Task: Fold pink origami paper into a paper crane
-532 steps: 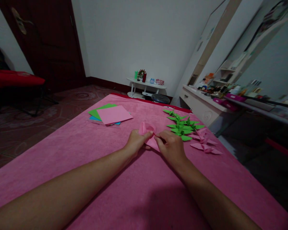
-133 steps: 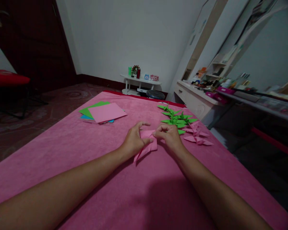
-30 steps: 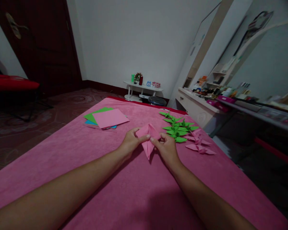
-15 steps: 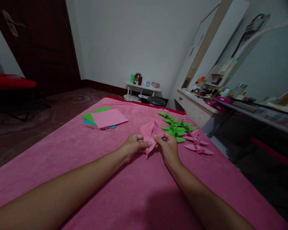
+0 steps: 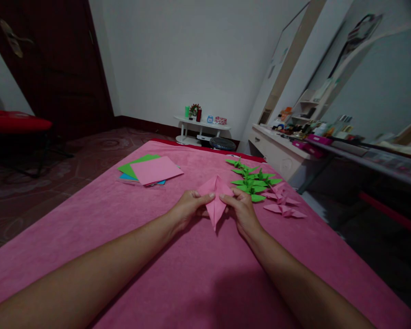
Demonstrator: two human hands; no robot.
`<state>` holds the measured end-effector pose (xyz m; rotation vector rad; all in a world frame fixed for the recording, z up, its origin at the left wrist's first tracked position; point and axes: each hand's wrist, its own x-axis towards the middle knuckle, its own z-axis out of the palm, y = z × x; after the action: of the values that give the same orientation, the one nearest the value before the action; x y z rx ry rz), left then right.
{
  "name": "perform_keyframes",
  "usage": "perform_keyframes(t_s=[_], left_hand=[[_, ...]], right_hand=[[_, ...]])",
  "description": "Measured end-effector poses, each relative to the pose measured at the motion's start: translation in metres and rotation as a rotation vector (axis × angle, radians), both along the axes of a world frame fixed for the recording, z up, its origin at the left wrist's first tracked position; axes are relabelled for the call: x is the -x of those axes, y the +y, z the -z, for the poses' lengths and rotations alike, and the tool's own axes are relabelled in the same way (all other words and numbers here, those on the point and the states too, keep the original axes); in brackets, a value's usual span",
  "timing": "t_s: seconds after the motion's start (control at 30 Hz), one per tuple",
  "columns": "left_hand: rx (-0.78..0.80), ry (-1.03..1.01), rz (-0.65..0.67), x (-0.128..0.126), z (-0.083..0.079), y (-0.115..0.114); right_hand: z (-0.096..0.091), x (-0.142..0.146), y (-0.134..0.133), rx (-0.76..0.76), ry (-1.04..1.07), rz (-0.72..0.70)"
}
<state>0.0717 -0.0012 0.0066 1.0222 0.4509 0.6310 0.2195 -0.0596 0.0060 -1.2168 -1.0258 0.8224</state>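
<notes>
A pink folded origami paper (image 5: pixel 215 211), kite-shaped with a crease down its middle, is held between both hands above the pink cloth. My left hand (image 5: pixel 192 205) pinches its left side, thumb on the front face and fingers behind. On the other side, my right hand (image 5: pixel 241 205) grips the edge in the same way, its thumb close to the centre crease. Just right of that hand lie several green paper cranes (image 5: pixel 251 185), and beside them a few pink paper cranes (image 5: pixel 285 210). The fingers behind the paper are partly hidden.
Square paper sheets in pink (image 5: pixel 157 170), green and blue lie stacked at the left on the pink cloth (image 5: pixel 130 256). A low white shelf (image 5: pixel 202 122) stands by the wall. To the right is a dressing table (image 5: pixel 277 146) crowded with small items.
The folded paper has turned to point straight down and its front lies flatter. My left thumb has shifted up onto its face, level with the right thumb.
</notes>
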Motion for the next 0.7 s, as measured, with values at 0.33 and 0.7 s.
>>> perform_keyframes(t_s=[0.33,0.7], left_hand=[[-0.188,0.112,-0.002,0.004,-0.002,0.004],[-0.043,0.044,-0.446,-0.009,0.003,-0.009]], right_hand=[[-0.005,-0.003,-0.002,0.035,0.014,-0.058],[0.002,0.016,0.001,0.085,0.082,-0.155]])
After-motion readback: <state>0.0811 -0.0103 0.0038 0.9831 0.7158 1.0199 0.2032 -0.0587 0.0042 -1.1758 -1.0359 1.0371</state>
